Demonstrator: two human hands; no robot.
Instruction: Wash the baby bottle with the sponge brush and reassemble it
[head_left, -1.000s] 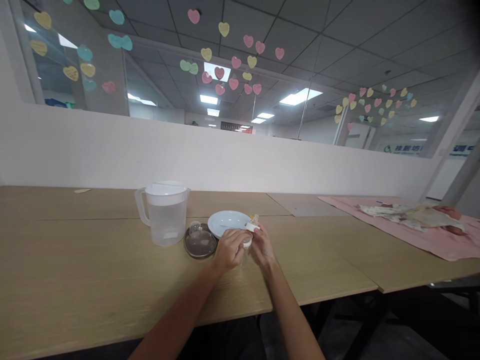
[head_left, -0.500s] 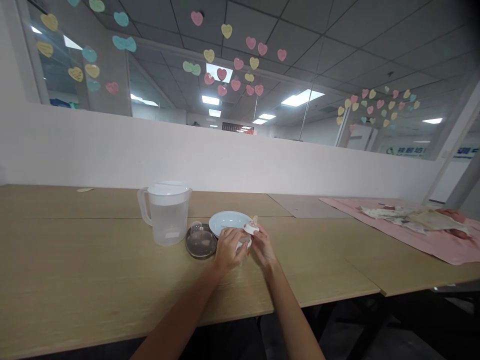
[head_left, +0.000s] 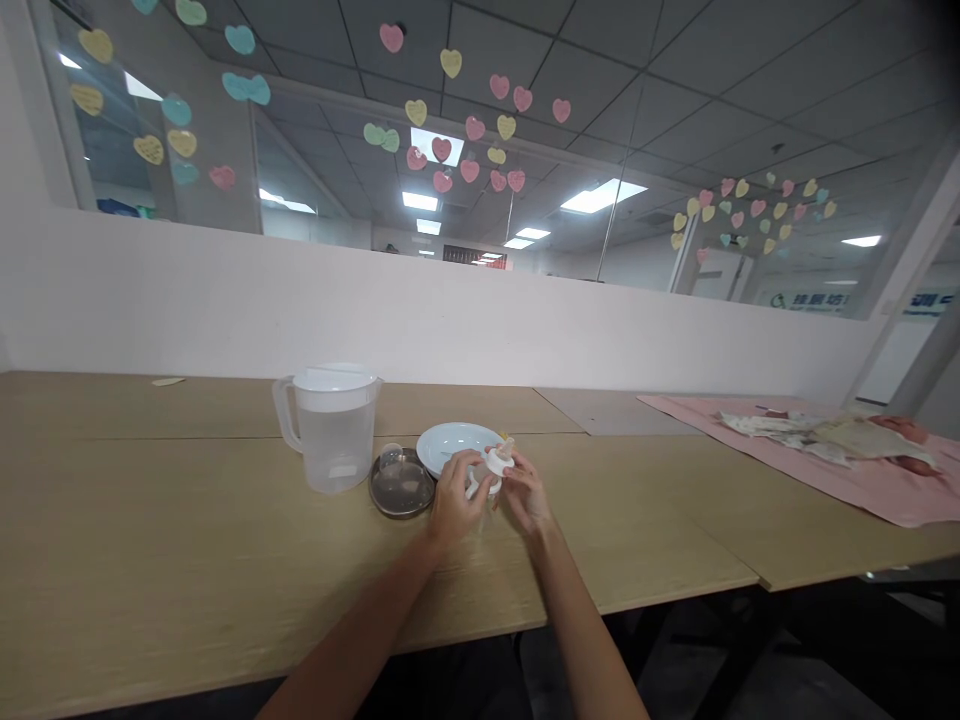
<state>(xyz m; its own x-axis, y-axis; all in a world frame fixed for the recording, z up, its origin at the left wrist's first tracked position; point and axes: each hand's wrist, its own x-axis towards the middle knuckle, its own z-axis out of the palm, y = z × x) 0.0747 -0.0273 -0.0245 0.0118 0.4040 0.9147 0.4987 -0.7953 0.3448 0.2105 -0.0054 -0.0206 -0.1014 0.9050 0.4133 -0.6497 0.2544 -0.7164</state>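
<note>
My left hand is closed around a small clear bottle with a white rim, in front of the pale blue bowl. My right hand pinches a white ring cap with a teat, which sits over the bottle's mouth, tilted to the right. Whether cap and bottle are screwed together cannot be made out. Left of my hands lies a round metal tray with a clear dome-shaped cover at its back edge.
A lidded clear pitcher stands on the wooden table, left of the tray. On the far right a baby doll in light clothes lies on a pink cloth. A white wall runs along the back.
The teat cap in my right hand has moved slightly left and down onto the bottle. The bottle has tilted and its body shows more between my hands.
</note>
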